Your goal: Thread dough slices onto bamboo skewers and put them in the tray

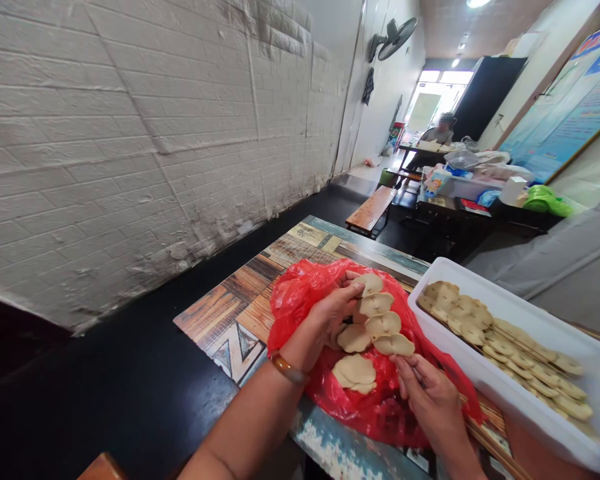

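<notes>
Wood-patterned counter [245, 300] under red plastic bag [300, 293]. Over bag: row of skewered slices [383, 325], left hand [333, 307] pinching far end, right hand [425, 383] gripping near end. I'd keep spacing even, skewering central.

A table [220, 310] with a patchwork wood-plank top, its bluish near edge worn to pale patches, carried a crumpled red plastic bag [300, 293] spread open across its middle. A long white plastic tub [540, 325] stood at the bag's right, while thin wooden sticks [497, 452] lay beside the tub near the table's edge.
</notes>
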{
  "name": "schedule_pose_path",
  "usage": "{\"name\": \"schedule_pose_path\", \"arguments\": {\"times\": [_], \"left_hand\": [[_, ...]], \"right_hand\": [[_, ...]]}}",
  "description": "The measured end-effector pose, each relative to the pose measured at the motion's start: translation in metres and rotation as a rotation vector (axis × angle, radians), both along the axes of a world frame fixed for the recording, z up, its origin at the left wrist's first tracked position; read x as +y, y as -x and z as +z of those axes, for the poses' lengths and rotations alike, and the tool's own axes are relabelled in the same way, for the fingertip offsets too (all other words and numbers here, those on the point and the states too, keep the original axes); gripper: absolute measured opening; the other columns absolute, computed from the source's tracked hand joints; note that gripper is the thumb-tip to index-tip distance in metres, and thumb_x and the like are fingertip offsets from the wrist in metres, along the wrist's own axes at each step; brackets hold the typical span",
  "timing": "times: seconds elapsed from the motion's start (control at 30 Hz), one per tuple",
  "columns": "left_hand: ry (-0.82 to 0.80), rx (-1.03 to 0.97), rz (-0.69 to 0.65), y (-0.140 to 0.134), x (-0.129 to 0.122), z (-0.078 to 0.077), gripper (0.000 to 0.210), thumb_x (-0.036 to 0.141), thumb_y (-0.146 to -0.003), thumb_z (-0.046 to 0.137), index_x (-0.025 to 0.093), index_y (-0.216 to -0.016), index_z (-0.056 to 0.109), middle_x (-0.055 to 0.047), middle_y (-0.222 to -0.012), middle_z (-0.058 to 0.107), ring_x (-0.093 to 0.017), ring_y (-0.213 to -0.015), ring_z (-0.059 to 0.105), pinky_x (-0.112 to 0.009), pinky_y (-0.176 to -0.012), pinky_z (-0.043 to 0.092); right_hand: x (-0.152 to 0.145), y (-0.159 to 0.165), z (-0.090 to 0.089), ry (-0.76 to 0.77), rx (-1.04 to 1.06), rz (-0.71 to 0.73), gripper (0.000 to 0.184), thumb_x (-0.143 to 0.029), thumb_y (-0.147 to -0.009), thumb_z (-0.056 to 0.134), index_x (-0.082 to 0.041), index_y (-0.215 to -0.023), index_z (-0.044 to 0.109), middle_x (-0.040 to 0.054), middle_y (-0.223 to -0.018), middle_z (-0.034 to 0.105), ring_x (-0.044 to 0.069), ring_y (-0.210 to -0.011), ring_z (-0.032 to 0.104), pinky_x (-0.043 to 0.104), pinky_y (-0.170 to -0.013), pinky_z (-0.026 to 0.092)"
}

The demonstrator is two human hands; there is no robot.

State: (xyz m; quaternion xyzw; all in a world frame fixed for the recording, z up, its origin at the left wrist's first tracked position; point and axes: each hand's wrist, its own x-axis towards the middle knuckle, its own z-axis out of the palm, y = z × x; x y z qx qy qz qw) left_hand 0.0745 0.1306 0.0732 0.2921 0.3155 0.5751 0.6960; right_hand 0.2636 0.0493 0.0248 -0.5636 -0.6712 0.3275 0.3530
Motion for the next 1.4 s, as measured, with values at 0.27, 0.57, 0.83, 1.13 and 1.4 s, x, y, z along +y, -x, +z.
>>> {"name": "schedule_pose_path", "arguments": {"times": [0.27,0.57,0.83,1.13,1.4], "left_hand": [[-0.084,0.093,0.073,0.002,0.002,-0.004,0.024,0.028,-0.065,0.072,0.016,-0.075,0.055,0.001,-0.073,0.055,-0.009,-0.066,0.050,-0.021,-0.061,0.040],[0.018,0.073,0.037,0.001,0.003,-0.006,0.027,0.035,-0.064,0.073,0.017,-0.074,0.054,0.004,-0.068,0.052,-0.008,-0.059,0.046,-0.021,-0.056,0.036],[0.030,0.122,0.064,0.000,0.002,-0.006,0.026,0.031,-0.063,0.072,0.016,-0.072,0.054,0.002,-0.069,0.053,-0.009,-0.062,0.047,-0.021,-0.056,0.035],[-0.023,0.112,0.063,0.001,0.005,-0.011,0.025,0.035,-0.065,0.070,0.017,-0.074,0.053,0.004,-0.067,0.051,-0.008,-0.060,0.045,-0.020,-0.055,0.034],[-0.006,0.089,0.048,0.001,0.007,-0.017,0.028,0.038,-0.067,0.069,0.019,-0.076,0.051,0.005,-0.068,0.049,-0.007,-0.057,0.044,-0.020,-0.054,0.035]], "right_hand": [[-0.003,0.003,0.005,0.057,0.035,0.001,0.040,-0.052,-0.087,0.045,-0.021,-0.063,0.053,-0.0040,-0.048,0.048,0.013,-0.043,0.045,0.024,-0.047,0.035],[-0.004,0.004,0.001,0.052,0.018,-0.015,0.040,-0.050,-0.088,0.044,-0.021,-0.061,0.050,-0.0038,-0.048,0.048,0.012,-0.044,0.046,0.023,-0.048,0.035],[-0.002,0.006,-0.001,0.047,0.056,-0.021,0.039,-0.050,-0.087,0.045,-0.021,-0.060,0.051,-0.0034,-0.046,0.049,0.012,-0.042,0.046,0.023,-0.045,0.035],[-0.004,0.006,0.006,0.063,0.105,0.005,0.040,-0.051,-0.084,0.049,-0.021,-0.057,0.050,-0.0036,-0.046,0.048,0.011,-0.040,0.044,0.022,-0.042,0.035],[-0.004,0.006,0.005,0.098,0.122,0.015,0.041,-0.051,-0.086,0.048,-0.020,-0.059,0.049,-0.0039,-0.048,0.049,0.010,-0.042,0.043,0.021,-0.043,0.035]]}}
